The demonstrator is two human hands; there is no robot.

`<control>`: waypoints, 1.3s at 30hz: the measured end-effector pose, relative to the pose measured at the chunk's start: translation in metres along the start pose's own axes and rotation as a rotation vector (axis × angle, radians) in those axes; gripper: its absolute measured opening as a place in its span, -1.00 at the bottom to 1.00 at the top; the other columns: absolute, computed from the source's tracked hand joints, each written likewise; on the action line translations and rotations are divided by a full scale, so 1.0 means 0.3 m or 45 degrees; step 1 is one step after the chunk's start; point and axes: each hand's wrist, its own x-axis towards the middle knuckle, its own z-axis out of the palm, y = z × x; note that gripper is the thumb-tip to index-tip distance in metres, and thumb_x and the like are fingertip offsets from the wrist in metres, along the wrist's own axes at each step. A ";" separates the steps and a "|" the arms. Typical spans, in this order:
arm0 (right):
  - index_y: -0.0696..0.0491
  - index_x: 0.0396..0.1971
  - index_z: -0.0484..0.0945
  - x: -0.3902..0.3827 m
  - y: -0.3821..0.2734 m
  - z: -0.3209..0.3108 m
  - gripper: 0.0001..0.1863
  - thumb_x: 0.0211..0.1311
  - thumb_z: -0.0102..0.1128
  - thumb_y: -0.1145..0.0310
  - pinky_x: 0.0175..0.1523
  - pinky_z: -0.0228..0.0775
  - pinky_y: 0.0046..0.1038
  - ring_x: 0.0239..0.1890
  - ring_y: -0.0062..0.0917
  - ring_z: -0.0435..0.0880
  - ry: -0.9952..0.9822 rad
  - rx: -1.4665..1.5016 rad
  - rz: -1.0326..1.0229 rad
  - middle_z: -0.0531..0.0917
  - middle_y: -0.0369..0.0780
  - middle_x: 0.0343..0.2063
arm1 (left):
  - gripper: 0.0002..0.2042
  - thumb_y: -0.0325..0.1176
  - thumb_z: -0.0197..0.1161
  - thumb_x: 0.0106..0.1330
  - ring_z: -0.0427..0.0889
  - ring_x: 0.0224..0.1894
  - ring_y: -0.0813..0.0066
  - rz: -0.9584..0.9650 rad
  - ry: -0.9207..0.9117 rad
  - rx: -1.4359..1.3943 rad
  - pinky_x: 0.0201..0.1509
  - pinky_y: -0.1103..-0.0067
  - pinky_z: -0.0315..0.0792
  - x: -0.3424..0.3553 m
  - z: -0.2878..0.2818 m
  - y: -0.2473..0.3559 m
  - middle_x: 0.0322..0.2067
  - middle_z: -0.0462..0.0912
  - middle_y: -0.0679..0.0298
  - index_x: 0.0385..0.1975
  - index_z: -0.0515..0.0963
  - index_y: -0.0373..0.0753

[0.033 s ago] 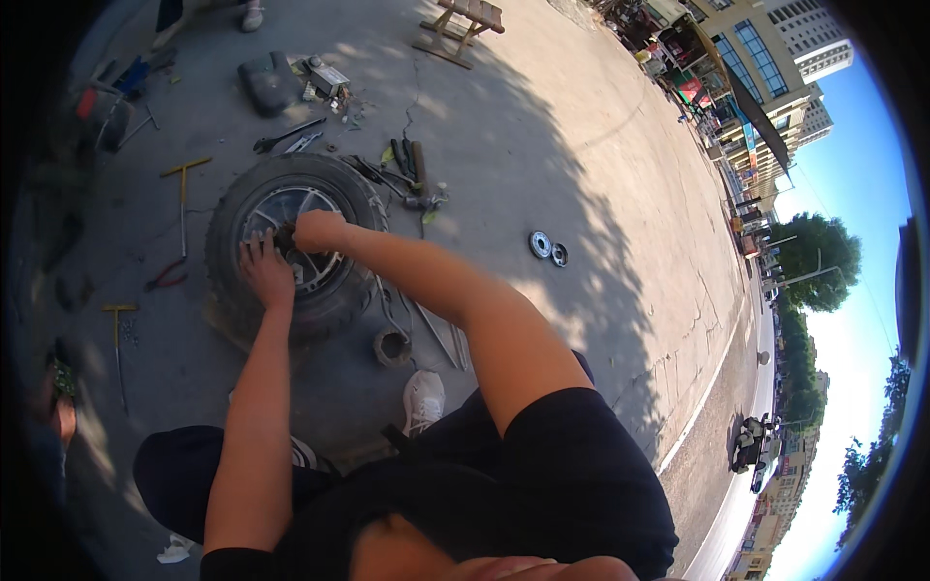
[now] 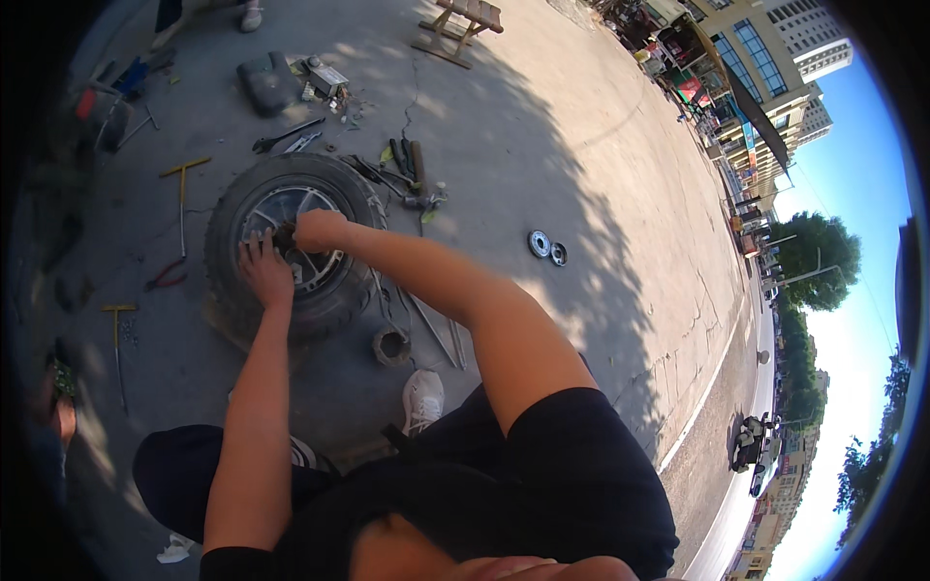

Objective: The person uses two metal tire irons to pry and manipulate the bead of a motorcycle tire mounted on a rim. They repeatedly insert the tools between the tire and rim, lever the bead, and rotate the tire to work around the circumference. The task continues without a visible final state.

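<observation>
A wheel with a black tyre [image 2: 231,218] and a silver spoked rim [image 2: 276,207] lies flat on the ground before me. My left hand [image 2: 264,276] rests on the near left part of the rim, fingers stretched out and slightly apart. Over the hub, my right hand [image 2: 320,232] is closed like a fist, its knuckles toward the far side. Something small and dark shows beside its fingers at the hub centre; what it is, and whether I grip it, I cannot make out. Part of the hub is hidden under both hands.
Left of the tyre lie a yellow T-handled tool [image 2: 184,194], red-handled pliers [image 2: 167,275] and another T-handled tool [image 2: 118,339]. Beyond it are wrenches [image 2: 291,136] and a hammer [image 2: 421,201]. A cylindrical part [image 2: 392,347] sits near my shoe [image 2: 423,399]. Two metal rings [image 2: 547,248] lie rightward; a stool [image 2: 460,29] stands farther off.
</observation>
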 end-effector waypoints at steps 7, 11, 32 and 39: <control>0.26 -0.30 0.61 0.016 0.060 -0.035 -0.51 0.37 -0.05 0.07 -0.28 0.50 -0.26 -0.39 -0.24 0.68 -0.126 0.054 -0.210 0.66 0.00 -0.44 | -0.62 -0.31 0.05 0.42 0.05 0.41 0.11 -0.087 -0.044 -0.026 0.44 0.19 -0.01 0.016 -0.038 -0.001 0.31 0.23 0.25 0.22 0.40 0.04; 0.19 -0.44 0.54 -0.053 0.084 -0.057 -0.50 0.38 -0.03 0.00 -0.46 0.35 -0.40 -0.57 -0.48 0.56 -0.265 0.569 0.087 0.55 -0.24 -0.58 | -0.60 -0.32 0.09 0.36 0.03 0.41 0.11 -0.075 0.000 -0.070 0.44 0.17 -0.05 -0.007 -0.004 0.004 0.30 0.24 0.24 0.21 0.40 0.04; 0.05 -0.58 0.38 -0.121 0.133 -0.101 -0.58 0.41 -0.03 0.08 -0.51 0.10 -0.51 -0.64 -0.61 0.28 -0.403 0.963 0.164 0.30 -0.36 -0.67 | -0.58 -0.35 0.13 0.30 0.10 0.39 0.08 -0.081 0.048 -0.109 0.41 0.19 0.00 -0.011 -0.033 0.021 0.28 0.29 0.23 0.19 0.43 0.03; 0.17 -0.53 0.51 -0.052 0.011 -0.229 -0.57 0.38 0.02 0.11 -0.59 0.03 -0.50 -0.73 -0.65 0.17 -0.373 0.765 0.163 0.27 -0.37 -0.74 | -0.59 -0.34 0.11 0.32 0.07 0.40 0.07 -0.098 0.036 -0.126 0.42 0.17 -0.02 -0.016 -0.016 0.014 0.30 0.27 0.23 0.20 0.42 0.02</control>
